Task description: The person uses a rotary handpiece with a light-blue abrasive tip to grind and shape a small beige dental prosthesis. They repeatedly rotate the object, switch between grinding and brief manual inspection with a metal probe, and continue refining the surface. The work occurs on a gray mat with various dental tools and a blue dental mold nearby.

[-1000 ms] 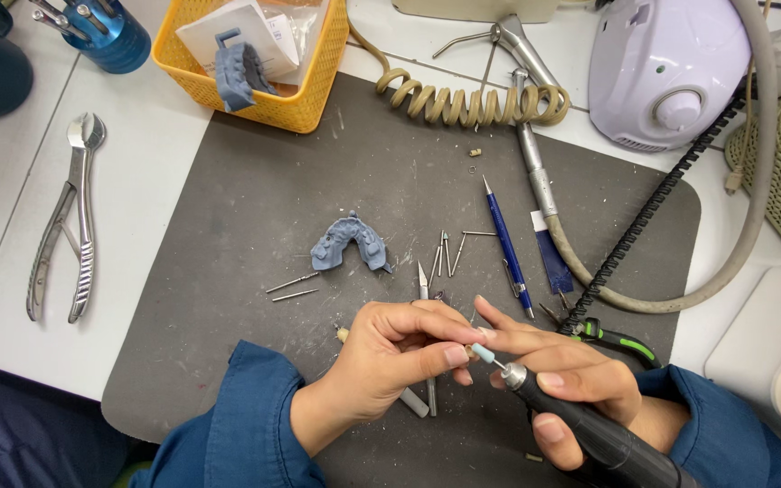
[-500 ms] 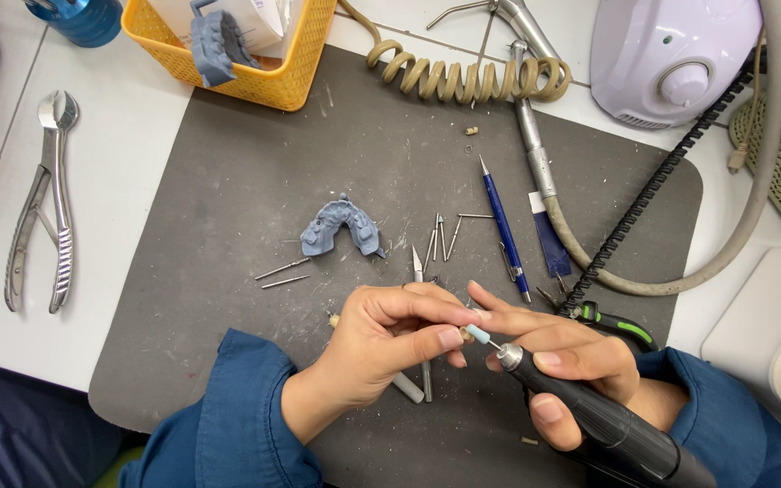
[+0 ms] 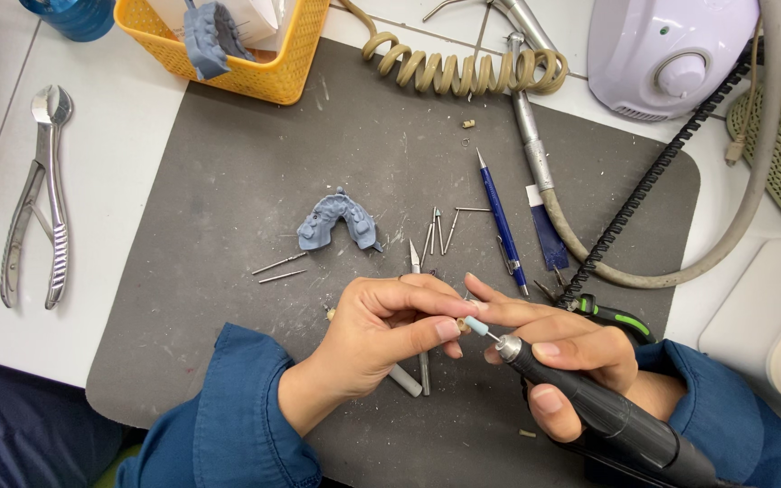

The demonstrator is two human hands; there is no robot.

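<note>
Hands barely shifted, right hand gripping rotary handpiece, left hand pinching small piece

A dental lab bench: blue jaw cast, loose burs, rotary handpiece, white motor unit, grey work mat.

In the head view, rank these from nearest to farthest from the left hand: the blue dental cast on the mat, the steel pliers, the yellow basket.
Measured from the left hand:
1. Blue dental cast, just above it on the grey mat.
2. Steel pliers, far left on the white table.
3. Yellow basket, at the top edge.
</note>
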